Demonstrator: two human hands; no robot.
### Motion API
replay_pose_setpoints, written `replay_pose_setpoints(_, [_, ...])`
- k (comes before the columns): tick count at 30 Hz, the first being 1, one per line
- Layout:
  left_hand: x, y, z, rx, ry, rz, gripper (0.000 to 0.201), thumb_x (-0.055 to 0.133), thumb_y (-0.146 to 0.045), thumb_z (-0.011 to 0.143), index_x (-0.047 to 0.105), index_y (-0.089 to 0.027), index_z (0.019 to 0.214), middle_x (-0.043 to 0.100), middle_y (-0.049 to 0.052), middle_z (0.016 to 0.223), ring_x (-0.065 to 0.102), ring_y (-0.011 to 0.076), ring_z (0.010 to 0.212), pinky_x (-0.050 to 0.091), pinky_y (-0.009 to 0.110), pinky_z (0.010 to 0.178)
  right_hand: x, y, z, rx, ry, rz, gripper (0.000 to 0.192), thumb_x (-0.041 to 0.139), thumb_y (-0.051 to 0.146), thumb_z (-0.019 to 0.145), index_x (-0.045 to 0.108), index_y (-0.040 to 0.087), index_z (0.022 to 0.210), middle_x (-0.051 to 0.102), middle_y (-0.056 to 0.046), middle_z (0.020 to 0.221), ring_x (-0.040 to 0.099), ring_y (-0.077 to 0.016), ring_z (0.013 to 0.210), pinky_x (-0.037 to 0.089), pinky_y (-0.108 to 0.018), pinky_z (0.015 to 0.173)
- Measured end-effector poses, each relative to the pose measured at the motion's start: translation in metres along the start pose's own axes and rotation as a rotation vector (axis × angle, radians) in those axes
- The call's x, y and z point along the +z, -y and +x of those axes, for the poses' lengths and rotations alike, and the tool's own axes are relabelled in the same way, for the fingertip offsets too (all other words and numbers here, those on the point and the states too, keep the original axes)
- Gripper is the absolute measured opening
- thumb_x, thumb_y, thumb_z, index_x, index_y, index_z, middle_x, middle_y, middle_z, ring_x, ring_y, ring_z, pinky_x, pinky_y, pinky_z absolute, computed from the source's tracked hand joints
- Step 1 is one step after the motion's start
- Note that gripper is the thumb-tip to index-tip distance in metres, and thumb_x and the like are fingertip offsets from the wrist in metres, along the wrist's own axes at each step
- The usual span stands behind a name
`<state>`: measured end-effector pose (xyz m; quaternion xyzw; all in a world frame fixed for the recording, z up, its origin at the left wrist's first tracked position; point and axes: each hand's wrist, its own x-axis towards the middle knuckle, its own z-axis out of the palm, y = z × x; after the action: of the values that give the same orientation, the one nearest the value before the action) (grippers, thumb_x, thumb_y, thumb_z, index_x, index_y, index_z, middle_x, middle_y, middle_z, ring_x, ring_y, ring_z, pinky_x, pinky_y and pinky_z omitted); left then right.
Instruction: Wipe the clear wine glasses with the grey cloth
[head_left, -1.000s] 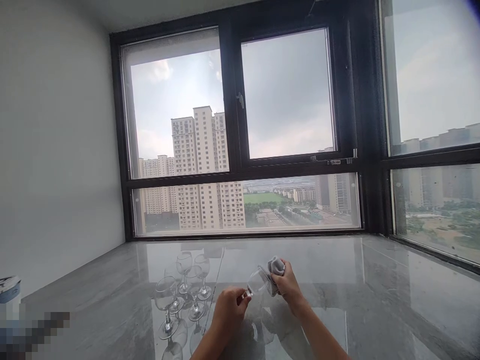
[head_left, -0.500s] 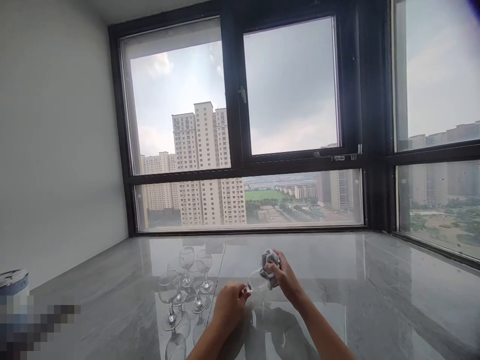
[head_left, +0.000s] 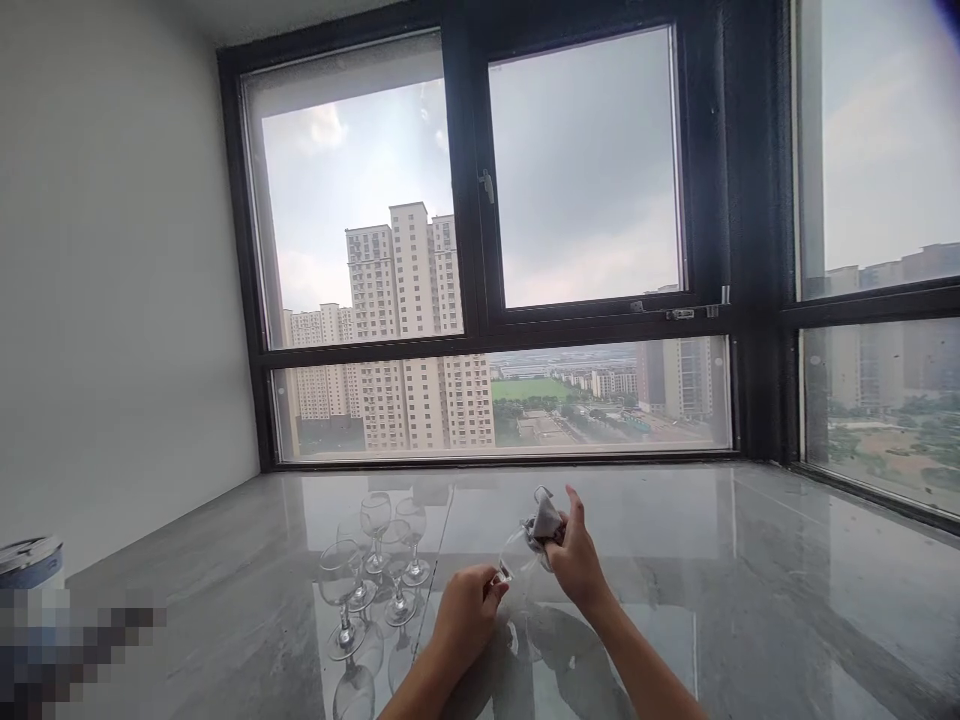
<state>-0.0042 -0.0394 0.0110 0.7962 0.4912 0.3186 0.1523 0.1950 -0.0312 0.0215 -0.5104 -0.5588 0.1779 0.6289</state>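
My left hand [head_left: 471, 608] is closed, pinching a wine glass [head_left: 516, 556] by its stem end, so the glass lies tilted with its bowl toward the right. My right hand [head_left: 576, 556] grips a grey cloth [head_left: 547, 515] pressed at the mouth of that bowl. One finger of the right hand sticks up, and the others curl round the cloth. Part of the glass's rim is hidden behind the cloth and fingers. To the left of my left hand, several clear wine glasses [head_left: 340, 575] stand upright in a group.
The glossy grey tiled ledge [head_left: 787, 600] reflects my arms and the glasses. Dark window frames [head_left: 600, 318] rise behind it, with a white wall [head_left: 135, 300] on the left. A white and blue bucket [head_left: 34, 565] stands at the far left edge, partly pixelated.
My right hand has turned and shifted slightly right, and one finger now points up. The cloth has changed shape in it. My left hand keeps its hold on the glass.
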Motion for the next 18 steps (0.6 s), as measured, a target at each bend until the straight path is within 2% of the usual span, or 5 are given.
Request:
replay_pose_setpoints(4, [0.0, 0.001, -0.001, -0.014, -0.012, 0.028, 0.021, 0.056, -0.023, 0.087, 0.068, -0.018, 0.07, 0.065, 0.002, 0.069, 0.049, 0.0134, 0.066, 0.024, 0.025, 0.063, 0.0, 0.007, -0.002, 0.031, 0.063, 0.021, 0.084, 0.05, 0.022, 0.063, 0.031, 0.018, 0.146, 0.065, 0.002, 0.08, 0.057, -0.0179, 0.067, 0.048, -0.034, 0.077])
replay_pose_setpoints(9, [0.002, 0.002, -0.001, 0.008, -0.009, 0.021, 0.021, 0.057, -0.023, 0.086, 0.068, -0.018, 0.07, 0.066, 0.001, 0.069, 0.05, 0.0133, 0.066, 0.024, 0.025, 0.062, -0.002, 0.014, -0.001, 0.113, 0.054, 0.102, 0.063, 0.049, 0.041, 0.082, 0.04, 0.017, 0.14, 0.067, -0.002, 0.082, 0.062, -0.0221, 0.076, 0.048, -0.037, 0.081])
replay_pose_setpoints(13, [0.001, 0.001, -0.002, 0.026, 0.008, 0.015, 0.021, 0.058, -0.024, 0.086, 0.068, -0.018, 0.069, 0.065, 0.001, 0.068, 0.049, 0.0128, 0.064, 0.024, 0.025, 0.062, 0.0, 0.005, 0.002, 0.125, -0.003, 0.076, 0.067, 0.047, 0.05, 0.083, 0.037, 0.016, 0.14, 0.068, -0.007, 0.093, 0.063, -0.0233, 0.076, 0.049, -0.039, 0.078])
replay_pose_setpoints(16, [0.002, 0.001, -0.003, 0.033, 0.009, 0.031, 0.021, 0.058, -0.025, 0.087, 0.068, -0.018, 0.069, 0.065, 0.001, 0.068, 0.048, 0.0127, 0.063, 0.024, 0.025, 0.061, 0.004, -0.004, 0.003, 0.024, -0.059, 0.054, 0.076, 0.052, 0.041, 0.077, 0.026, 0.02, 0.146, 0.063, -0.013, 0.122, 0.064, -0.0199, 0.077, 0.05, -0.038, 0.078])
replay_pose_setpoints(18, [0.003, 0.001, -0.003, 0.027, 0.003, 0.058, 0.021, 0.058, -0.026, 0.087, 0.069, -0.019, 0.07, 0.067, 0.001, 0.07, 0.05, 0.0133, 0.065, 0.025, 0.026, 0.062, 0.005, -0.008, 0.002, -0.036, -0.037, 0.024, 0.078, 0.051, 0.035, 0.075, 0.024, 0.023, 0.147, 0.062, -0.011, 0.126, 0.064, -0.0185, 0.081, 0.05, -0.036, 0.081])
